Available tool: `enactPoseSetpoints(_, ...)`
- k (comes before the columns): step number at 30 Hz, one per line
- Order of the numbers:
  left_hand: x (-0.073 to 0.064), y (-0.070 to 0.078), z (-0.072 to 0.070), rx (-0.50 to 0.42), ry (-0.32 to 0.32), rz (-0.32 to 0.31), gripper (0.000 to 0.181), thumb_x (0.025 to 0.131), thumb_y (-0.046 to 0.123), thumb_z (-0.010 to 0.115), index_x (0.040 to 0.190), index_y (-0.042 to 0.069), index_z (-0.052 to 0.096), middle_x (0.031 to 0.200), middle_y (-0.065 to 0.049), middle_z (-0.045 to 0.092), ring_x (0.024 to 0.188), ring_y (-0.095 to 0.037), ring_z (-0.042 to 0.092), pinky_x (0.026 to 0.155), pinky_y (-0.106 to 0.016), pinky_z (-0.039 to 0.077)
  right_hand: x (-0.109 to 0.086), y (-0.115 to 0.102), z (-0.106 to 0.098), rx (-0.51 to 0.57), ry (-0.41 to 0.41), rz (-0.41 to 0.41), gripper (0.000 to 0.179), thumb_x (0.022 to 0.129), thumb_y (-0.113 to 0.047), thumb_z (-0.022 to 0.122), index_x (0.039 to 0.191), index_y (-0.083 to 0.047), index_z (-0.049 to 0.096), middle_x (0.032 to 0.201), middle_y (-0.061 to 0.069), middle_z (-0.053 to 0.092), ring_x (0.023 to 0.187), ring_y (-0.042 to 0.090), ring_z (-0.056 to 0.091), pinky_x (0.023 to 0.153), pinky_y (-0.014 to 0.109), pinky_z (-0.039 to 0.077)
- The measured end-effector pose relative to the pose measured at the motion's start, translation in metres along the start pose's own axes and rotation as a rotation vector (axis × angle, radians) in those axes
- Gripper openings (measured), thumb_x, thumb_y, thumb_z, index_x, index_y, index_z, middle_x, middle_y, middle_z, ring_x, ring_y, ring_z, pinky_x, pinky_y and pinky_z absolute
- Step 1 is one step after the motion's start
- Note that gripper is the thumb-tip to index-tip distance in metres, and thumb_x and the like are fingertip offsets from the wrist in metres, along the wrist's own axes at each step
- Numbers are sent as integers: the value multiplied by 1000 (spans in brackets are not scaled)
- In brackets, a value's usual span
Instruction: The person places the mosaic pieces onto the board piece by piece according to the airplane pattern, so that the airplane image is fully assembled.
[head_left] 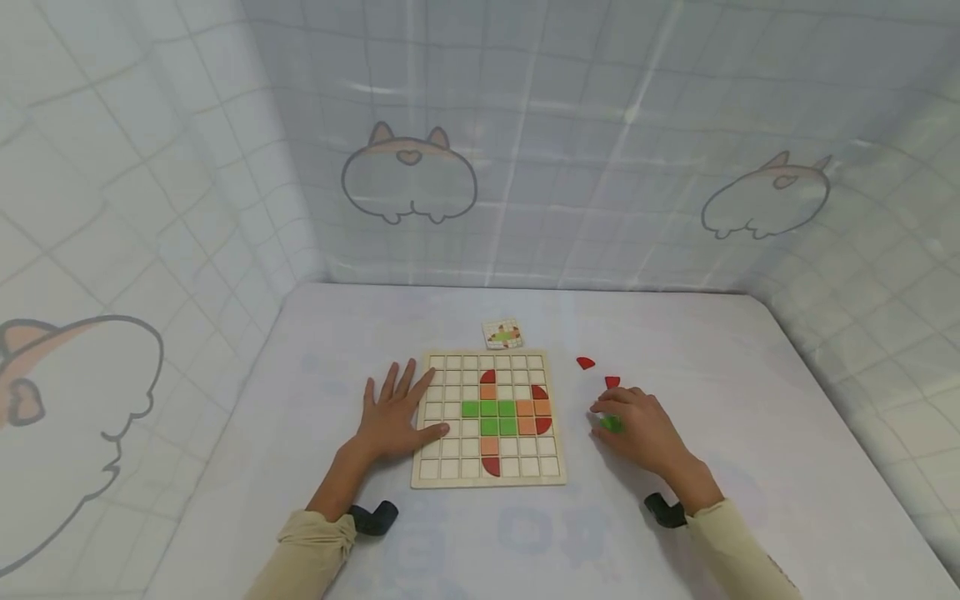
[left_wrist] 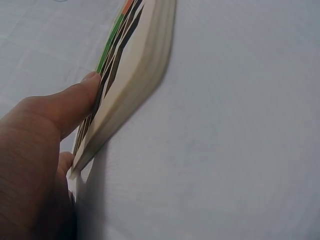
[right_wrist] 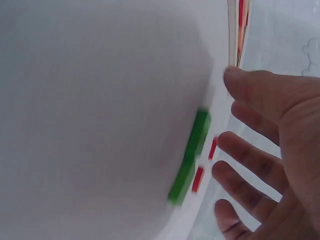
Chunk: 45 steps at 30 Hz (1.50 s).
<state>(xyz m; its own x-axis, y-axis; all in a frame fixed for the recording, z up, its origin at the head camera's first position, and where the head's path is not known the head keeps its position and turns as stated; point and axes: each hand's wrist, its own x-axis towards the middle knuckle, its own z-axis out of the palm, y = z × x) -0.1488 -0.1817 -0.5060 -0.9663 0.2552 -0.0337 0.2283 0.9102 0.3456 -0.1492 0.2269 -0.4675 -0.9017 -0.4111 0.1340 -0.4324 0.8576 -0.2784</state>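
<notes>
A wooden grid board lies flat, with green squares, orange squares and red quarter-round pieces set in some cells. My left hand rests at its left side, fingers spread. The left thumb lies over the board's rim. To the right of the board, my right hand hovers above loose green pieces, its fingers bent and apart. In the right wrist view two green pieces lie on the table, with nothing between thumb and fingers.
Two loose red pieces lie on the table beyond my right hand. A small pattern card sits just behind the board. White tiled-print walls enclose the table at the back and sides.
</notes>
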Motion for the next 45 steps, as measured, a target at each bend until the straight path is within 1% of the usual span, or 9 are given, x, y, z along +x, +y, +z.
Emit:
enactPoseSetpoints(3,0,1,0,-9,-2,1,100,83,74,55,159,18,21,164,-15,6,148,-38,-3,109,-66,-6,-7,9,-6,36,-65,59,30,75,-23,88,101,-14,77,107,3,67,102,26,59,89,47,49)
enactPoseSetpoints(7,-1,2,-1,-17,5,7,100,82,73,56,158,18,22,163,-14,6,148,-38,-2,109,-66,-6,-10,16,-12,112,-125,86,24,75,-14,87,96,-11,77,100,0,67,93,23,62,85,46,53)
enactPoseSetpoints(12,-1,2,0,-12,6,5,99,82,72,56,158,18,23,163,-15,7,148,-38,-2,109,-66,-5,-7,20,-11,132,-126,56,21,75,-11,87,94,-10,78,97,-2,69,91,21,64,84,44,54)
enactPoseSetpoints(19,1,2,-3,-10,-6,2,99,83,72,57,158,18,22,163,-14,6,148,-38,-3,110,-66,-6,9,10,-3,103,-100,47,19,74,-18,88,90,-16,78,84,-11,67,74,10,56,70,33,51)
enactPoseSetpoints(25,1,0,-3,-5,-10,-2,100,82,74,56,159,19,21,164,-14,6,148,-37,-4,110,-65,-7,35,-20,6,107,-42,-153,16,76,-23,84,90,-19,78,88,-11,69,77,9,58,70,30,50)
enactPoseSetpoints(29,0,2,-3,-12,-18,-5,101,82,74,56,159,19,21,164,-14,5,148,-37,-4,109,-66,-7,52,-52,16,140,-8,-308,14,79,-25,83,91,-19,78,87,-11,68,76,8,58,71,28,47)
enactPoseSetpoints(34,1,2,-2,-5,-18,-2,100,82,74,55,159,19,22,164,-14,6,148,-38,-3,109,-66,-6,68,-91,28,155,-8,-457,11,79,-22,82,89,-20,78,87,-13,68,78,3,58,70,27,44)
enactPoseSetpoints(39,0,2,-3,9,-15,1,98,83,74,54,159,20,21,164,-14,6,148,-37,-3,110,-66,-6,81,-120,38,124,-15,-545,7,80,-22,80,87,-22,78,84,-12,67,76,3,57,67,26,40)
enactPoseSetpoints(45,-1,0,-4,-6,16,33,81,93,59,53,158,18,25,163,-17,9,147,-41,1,108,-68,-3,91,-139,46,48,-77,-539,9,80,-25,80,89,-23,79,86,-14,65,80,2,57,69,26,39)
